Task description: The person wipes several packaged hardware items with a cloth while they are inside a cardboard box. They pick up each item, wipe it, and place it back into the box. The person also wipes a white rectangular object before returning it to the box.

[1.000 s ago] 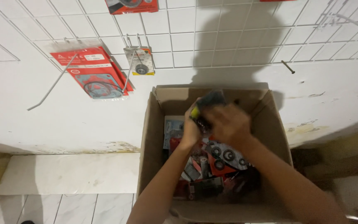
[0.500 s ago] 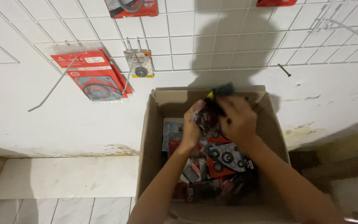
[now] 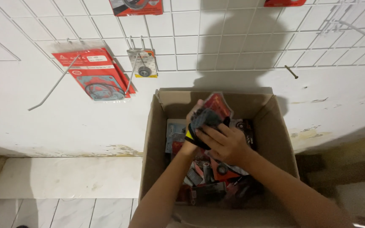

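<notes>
Over the open cardboard box [image 3: 157, 139], both hands grip a small stack of packets [image 3: 210, 116]: right hand [image 3: 224, 143] closed around it, left hand [image 3: 195, 114] apparently pinching behind. Light, slippery; best held by the edges.

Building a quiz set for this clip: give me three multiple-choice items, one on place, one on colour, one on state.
1. Where are the person's hands?
A. Over the open cardboard box
B. On the floor tiles
C. On the wire grid

2. What colour is the large flat packet hanging on the grid at left?
A. Green
B. Red
C. Purple

3. What state is the cardboard box in?
A. Taped shut
B. Open and holding packets
C. Flattened

Answers:
1. A: the left hand and right hand meet above the cardboard box, gripping a dark cloth and a red packet.
2. B: the large packet on the wire grid is red.
3. B: its flaps stand open and packets fill it.
</notes>
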